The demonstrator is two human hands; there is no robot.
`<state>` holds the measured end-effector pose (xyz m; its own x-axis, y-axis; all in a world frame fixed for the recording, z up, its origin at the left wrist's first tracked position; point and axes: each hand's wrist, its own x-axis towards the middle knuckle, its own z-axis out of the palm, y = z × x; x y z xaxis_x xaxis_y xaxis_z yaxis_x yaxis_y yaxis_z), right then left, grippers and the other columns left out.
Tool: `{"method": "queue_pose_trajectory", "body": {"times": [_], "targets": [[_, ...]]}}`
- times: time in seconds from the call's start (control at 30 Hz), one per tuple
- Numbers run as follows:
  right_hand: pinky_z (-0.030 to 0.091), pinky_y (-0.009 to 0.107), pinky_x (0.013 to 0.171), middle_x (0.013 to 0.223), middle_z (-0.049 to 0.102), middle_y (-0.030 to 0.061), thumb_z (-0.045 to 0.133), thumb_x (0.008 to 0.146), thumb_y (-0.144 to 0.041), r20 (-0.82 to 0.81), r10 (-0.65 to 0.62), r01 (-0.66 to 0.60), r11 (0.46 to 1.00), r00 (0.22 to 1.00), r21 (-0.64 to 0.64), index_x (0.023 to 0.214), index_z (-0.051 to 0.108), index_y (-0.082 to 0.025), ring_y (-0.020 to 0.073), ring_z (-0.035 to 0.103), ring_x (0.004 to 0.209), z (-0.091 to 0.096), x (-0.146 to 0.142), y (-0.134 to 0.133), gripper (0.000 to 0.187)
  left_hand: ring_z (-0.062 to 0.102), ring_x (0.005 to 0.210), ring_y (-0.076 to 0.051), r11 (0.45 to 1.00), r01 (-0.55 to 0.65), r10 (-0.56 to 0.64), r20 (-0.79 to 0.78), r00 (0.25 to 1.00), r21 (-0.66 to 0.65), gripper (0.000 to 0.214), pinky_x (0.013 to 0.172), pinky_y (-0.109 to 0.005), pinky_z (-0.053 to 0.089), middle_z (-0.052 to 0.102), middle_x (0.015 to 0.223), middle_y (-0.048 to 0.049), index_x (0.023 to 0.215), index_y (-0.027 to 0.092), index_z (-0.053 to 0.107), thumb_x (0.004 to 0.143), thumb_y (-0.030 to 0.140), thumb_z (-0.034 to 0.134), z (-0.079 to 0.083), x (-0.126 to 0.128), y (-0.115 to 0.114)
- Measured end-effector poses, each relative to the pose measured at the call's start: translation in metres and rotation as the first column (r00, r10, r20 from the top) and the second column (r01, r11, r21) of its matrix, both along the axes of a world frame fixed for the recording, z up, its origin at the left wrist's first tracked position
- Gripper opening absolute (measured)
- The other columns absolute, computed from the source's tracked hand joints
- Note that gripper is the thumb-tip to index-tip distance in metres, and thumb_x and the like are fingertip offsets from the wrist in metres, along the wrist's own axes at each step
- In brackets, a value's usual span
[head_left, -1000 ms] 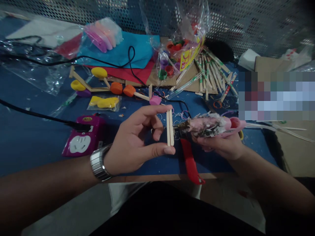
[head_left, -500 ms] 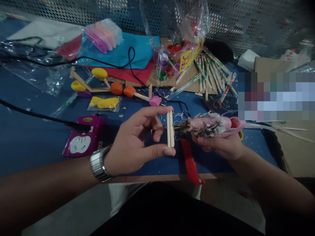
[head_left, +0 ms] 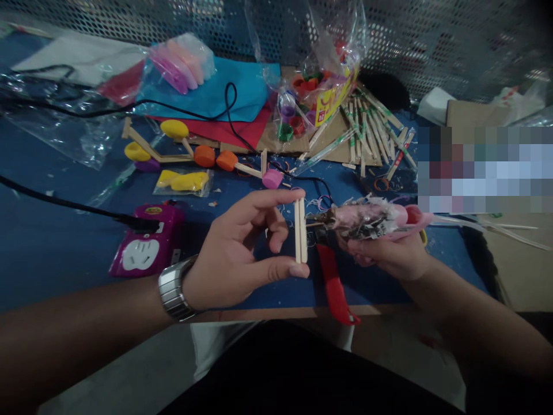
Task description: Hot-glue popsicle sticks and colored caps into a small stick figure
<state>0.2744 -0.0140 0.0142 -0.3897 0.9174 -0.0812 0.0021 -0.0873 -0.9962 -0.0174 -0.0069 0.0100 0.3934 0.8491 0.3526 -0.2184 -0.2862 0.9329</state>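
My left hand (head_left: pixel 242 253) pinches two short wooden sticks (head_left: pixel 300 230) upright between forefinger and thumb, side by side. My right hand (head_left: pixel 389 256) grips a pink glue gun (head_left: pixel 367 219) crusted with dried glue, lying roughly level. Its nozzle (head_left: pixel 314 219) points left and touches or nearly touches the right side of the sticks near their upper part. A metal watch (head_left: pixel 173 286) is on my left wrist.
On the blue table (head_left: pixel 52 242) lie a magenta power strip (head_left: pixel 144 245) with black cable, a red-handled tool (head_left: pixel 334 285), a stick frame with coloured caps (head_left: pixel 203 154), felt sheets (head_left: pixel 224 92), a bag of caps (head_left: pixel 311 86) and loose sticks (head_left: pixel 371 129). Perforated metal panel (head_left: pixel 432 34) behind.
Both hands shifted very slightly; the sticks and the glue gun nozzle stay together, with the nozzle a little higher on the sticks than before.
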Motion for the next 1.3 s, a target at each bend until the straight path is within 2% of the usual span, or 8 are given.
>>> {"method": "queue_pose_trajectory", "body": {"times": [0.1, 0.17, 0.6, 0.77, 0.97, 1.1, 1.3], "targets": [[0.041, 0.017, 0.036, 0.076, 0.072, -0.0004, 0.089, 0.091, -0.028, 0.01, 0.031, -0.032, 0.999, 0.999, 0.035, 0.126, 0.086, -0.034, 0.0103, 0.053, 0.051, 0.0036, -0.0022, 0.0007, 0.035, 0.055, 0.072, -0.011, 1.0, 0.007, -0.007, 0.014, 1.0, 0.005, 0.08, 0.061, -0.02, 0.049, 0.06, 0.084, 0.0029, 0.148, 0.033, 0.072, 0.076, 0.016, 0.103, 0.0003, 0.0003, -0.0004], [0.041, 0.016, 0.037, 0.077, 0.07, -0.0018, 0.088, 0.091, -0.03, 0.013, 0.038, -0.038, 0.999, 0.999, 0.018, 0.125, 0.086, -0.036, 0.0087, 0.05, 0.051, 0.0056, -0.0037, 0.0013, 0.034, 0.055, 0.072, -0.011, 1.0, 0.009, -0.01, 0.018, 1.0, 0.003, 0.081, 0.062, -0.019, 0.049, 0.06, 0.084, 0.0032, 0.148, 0.033, 0.072, 0.076, 0.016, 0.104, 0.0004, 0.0005, -0.0005], [0.045, 0.015, 0.039, 0.075, 0.066, -0.0026, 0.089, 0.091, -0.038, 0.043, 0.029, -0.028, 0.999, 0.999, -0.027, 0.122, 0.085, -0.032, 0.008, 0.05, 0.052, 0.0059, -0.0035, 0.0009, 0.032, 0.054, 0.068, -0.01, 0.998, 0.005, -0.004, -0.004, 1.0, 0.059, 0.076, 0.062, -0.021, 0.051, 0.06, 0.081, 0.0036, 0.147, 0.03, 0.072, 0.078, 0.021, 0.103, 0.0013, 0.0007, -0.0002], [0.045, 0.016, 0.037, 0.071, 0.064, -0.0025, 0.092, 0.086, -0.041, 0.065, -0.017, 0.022, 0.997, 0.998, -0.078, 0.112, 0.085, -0.026, 0.0085, 0.05, 0.05, 0.0084, -0.0053, -0.0001, 0.03, 0.054, 0.068, -0.01, 0.998, 0.003, -0.003, -0.005, 1.0, 0.06, 0.076, 0.061, -0.02, 0.051, 0.06, 0.08, 0.0039, 0.146, 0.03, 0.072, 0.078, 0.021, 0.103, 0.0018, 0.0014, 0.0], [0.043, 0.017, 0.036, 0.071, 0.067, -0.0018, 0.095, 0.081, -0.045, 0.093, -0.069, 0.078, 0.992, 0.993, -0.102, 0.105, 0.083, -0.025, 0.009, 0.051, 0.049, 0.0099, -0.0058, -0.0012, 0.034, 0.053, 0.066, -0.01, 0.998, -0.005, 0.007, -0.03, 1.0, 0.067, 0.074, 0.063, -0.023, 0.053, 0.061, 0.079, 0.0043, 0.145, 0.029, 0.072, 0.079, 0.023, 0.103, 0.003, 0.0004, -0.0001], [0.042, 0.019, 0.035, 0.066, 0.065, -0.002, 0.095, 0.08, -0.05, 0.114, -0.059, 0.072, 0.991, 0.992, -0.115, 0.11, 0.084, -0.025, 0.0093, 0.048, 0.046, 0.011, -0.0062, -0.001, 0.04, 0.053, 0.066, -0.01, 0.998, 0.001, 0.001, -0.026, 1.0, 0.062, 0.075, 0.064, -0.023, 0.053, 0.061, 0.078, 0.0046, 0.146, 0.03, 0.071, 0.079, 0.023, 0.103, 0.0022, 0.0, -0.0007], [0.041, 0.018, 0.037, 0.071, 0.067, -0.0024, 0.094, 0.084, -0.047, 0.075, -0.046, 0.054, 0.993, 0.996, -0.107, 0.116, 0.084, -0.031, 0.0089, 0.048, 0.049, 0.0095, -0.0049, -0.0003, 0.037, 0.052, 0.066, -0.01, 0.998, 0.003, -0.002, -0.018, 1.0, 0.06, 0.076, 0.064, -0.023, 0.054, 0.061, 0.078, 0.0046, 0.146, 0.029, 0.071, 0.078, 0.024, 0.104, 0.0015, 0.0001, -0.0013]]}}
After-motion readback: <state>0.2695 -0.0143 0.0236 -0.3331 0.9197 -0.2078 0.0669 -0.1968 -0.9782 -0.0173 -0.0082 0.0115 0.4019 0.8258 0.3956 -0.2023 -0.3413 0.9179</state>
